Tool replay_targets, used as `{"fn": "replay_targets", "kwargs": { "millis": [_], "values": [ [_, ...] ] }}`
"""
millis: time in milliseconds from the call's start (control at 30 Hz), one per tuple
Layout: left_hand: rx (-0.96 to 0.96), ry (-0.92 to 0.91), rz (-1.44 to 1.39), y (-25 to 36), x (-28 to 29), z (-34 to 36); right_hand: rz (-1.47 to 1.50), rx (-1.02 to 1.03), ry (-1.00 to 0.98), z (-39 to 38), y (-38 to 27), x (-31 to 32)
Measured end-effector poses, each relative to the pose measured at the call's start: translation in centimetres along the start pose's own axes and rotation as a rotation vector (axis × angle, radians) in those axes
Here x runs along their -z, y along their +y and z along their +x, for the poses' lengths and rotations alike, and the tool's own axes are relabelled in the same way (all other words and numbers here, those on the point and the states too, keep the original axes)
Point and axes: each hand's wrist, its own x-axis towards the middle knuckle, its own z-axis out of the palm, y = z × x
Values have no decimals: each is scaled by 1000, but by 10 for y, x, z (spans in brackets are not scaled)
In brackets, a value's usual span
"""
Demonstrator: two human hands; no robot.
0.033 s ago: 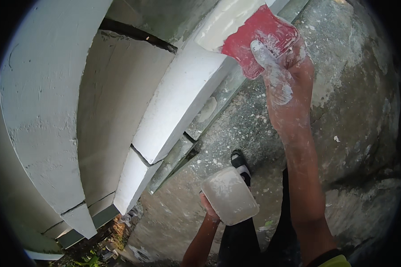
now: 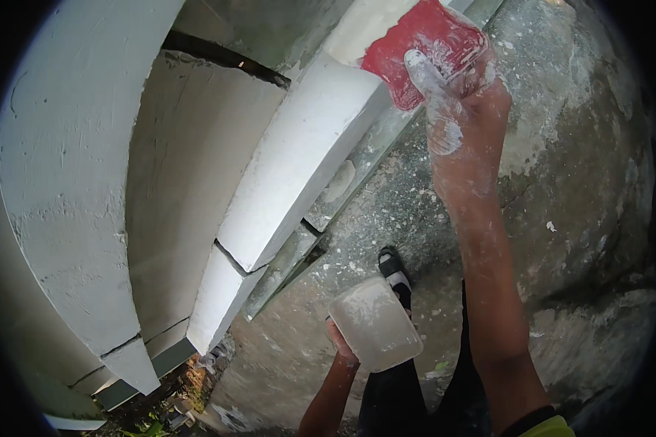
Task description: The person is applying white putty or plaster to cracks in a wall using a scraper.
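In my right hand (image 2: pixel 463 102) is a flexible red putty spreader (image 2: pixel 434 47), my whitened thumb lying across it. Its edge touches the top face of a long white concrete beam (image 2: pixel 299 138), over a patch of cream putty (image 2: pixel 375 25). The fingers beneath the spreader are mostly hidden. Lower down, my left hand (image 2: pixel 341 342) grips the side of a pale rectangular tub (image 2: pixel 377 324) with rounded corners, smeared with white. The tub is held out over my legs, apart from the beam.
A second, broader pale beam (image 2: pixel 73 197) curves down the left side, with recessed wall panels (image 2: pixel 197 146) between. Beside the white beam runs a grey ledge (image 2: pixel 339 182). My sandalled foot (image 2: pixel 393 266) stands on rough, paint-spattered concrete (image 2: pixel 561 218). Leaves and debris (image 2: pixel 175 408) lie at lower left.
My right hand and the spreader have shifted slightly up and away along the beam. The thick cream putty beside the spreader now looks flatter. The left hand and tub are nearly still.
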Motion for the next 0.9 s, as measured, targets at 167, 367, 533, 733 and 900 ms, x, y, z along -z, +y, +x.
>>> {"fn": "replay_targets", "kwargs": {
  "millis": [167, 367, 533, 733, 900],
  "values": [
    [48, -148, -463, 26, -30, -14, -542, 473, -9, 18, 45, -91],
    [31, -103, -225, 48, 1, -24, -402, 461, -27, -42, 30, -91],
    [42, -83, -221, 44, 8, -20, -483, 439, 161, 29, 17, -65],
    [69, -91, -368, 42, -17, -20, -493, 377, -73, -29, 49, -116],
    [115, -101, -372, 35, -18, -20, -371, 608, 55, -1, 27, -60]
  ]
}}
